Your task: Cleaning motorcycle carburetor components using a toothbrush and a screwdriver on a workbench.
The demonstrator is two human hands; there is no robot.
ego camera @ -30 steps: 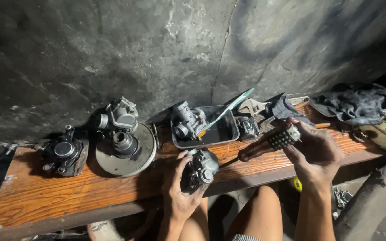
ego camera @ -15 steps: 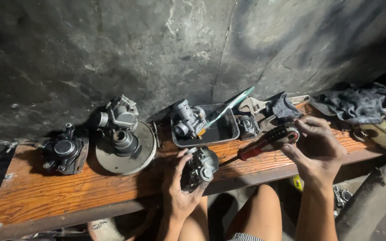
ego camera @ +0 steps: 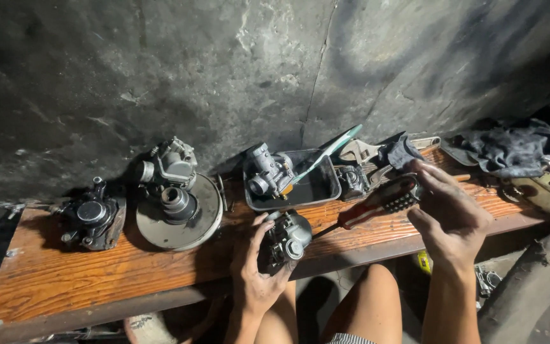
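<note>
Left hand (ego camera: 254,274): clasps a small grey carburettor (ego camera: 286,241) from below and behind, fingers wrapped round its dark body; the part sits at the front edge of the desk (ego camera: 65,274), roughly at its middle.
Right hand (ego camera: 448,213): holds the handle end of a screwdriver (ego camera: 377,202), fingers curled over the butt; palm faces down and to the left.
Screwdriver: red and black ribbed handle, thin dark shaft slanting down-left, tip close to the held carburettor; whether tip and part touch cannot be told.
Desk: a long plank of reddish-brown wood, set against a rough dark wall (ego camera: 224,76).
Tray (ego camera: 323,188): shallow dark rectangular dish just behind the held carburettor; a second carburettor (ego camera: 268,173) rests in its left half, and a teal-handled brush (ego camera: 329,151) leans across its right rim.
Round plate (ego camera: 189,220): grey disc left of the tray, carrying a cylindrical metal part (ego camera: 176,202) and another carburettor body (ego camera: 172,163) at its back edge.
Far-left part (ego camera: 91,216): dark engine piece lying alone, well apart from both hands.
Right end: an adjustable wrench (ego camera: 361,151), a small metal block (ego camera: 351,179), and a crumpled dark cloth (ego camera: 510,148).
Below the desk: the person's bare knees (ego camera: 364,306).
</note>
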